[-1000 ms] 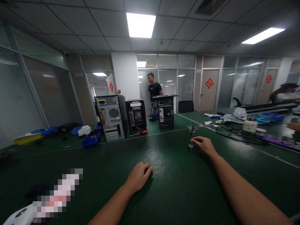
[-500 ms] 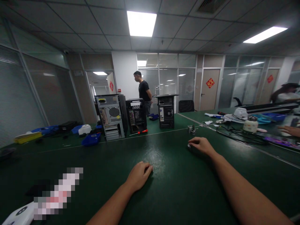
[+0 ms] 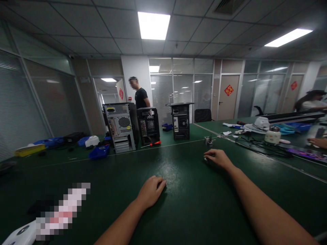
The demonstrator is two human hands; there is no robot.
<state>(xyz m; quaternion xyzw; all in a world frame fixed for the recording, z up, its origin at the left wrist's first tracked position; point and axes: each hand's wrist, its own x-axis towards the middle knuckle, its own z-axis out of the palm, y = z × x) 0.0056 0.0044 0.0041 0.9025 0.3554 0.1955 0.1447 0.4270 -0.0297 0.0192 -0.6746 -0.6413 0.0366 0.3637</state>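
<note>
My left hand (image 3: 152, 191) rests on the green tabletop (image 3: 178, 211) near the middle, its fingers curled together and their undersides hidden; nothing shows in them. Farther forward on the right, my right hand (image 3: 217, 158) pinches a small shiny metal piece (image 3: 205, 159) between thumb and fingertips, low over the table or touching it. The piece is too small to name. Just beyond that hand stand several small metal parts (image 3: 208, 140) in a cluster.
Three computer cases (image 3: 121, 127) stand across the table, with a red-handled screwdriver (image 3: 153, 143) before them. Blue trays (image 3: 99, 151) sit left. Cables (image 3: 263, 146) and a white appliance (image 3: 273, 136) lie right. A white object (image 3: 22, 233) is front left. A person (image 3: 140, 97) stands behind; another's hand (image 3: 318, 142) shows right.
The person behind the cases has moved left. My right hand has shifted very slightly left with the small metal piece; my left hand stays put. The other person's hand at right has moved.
</note>
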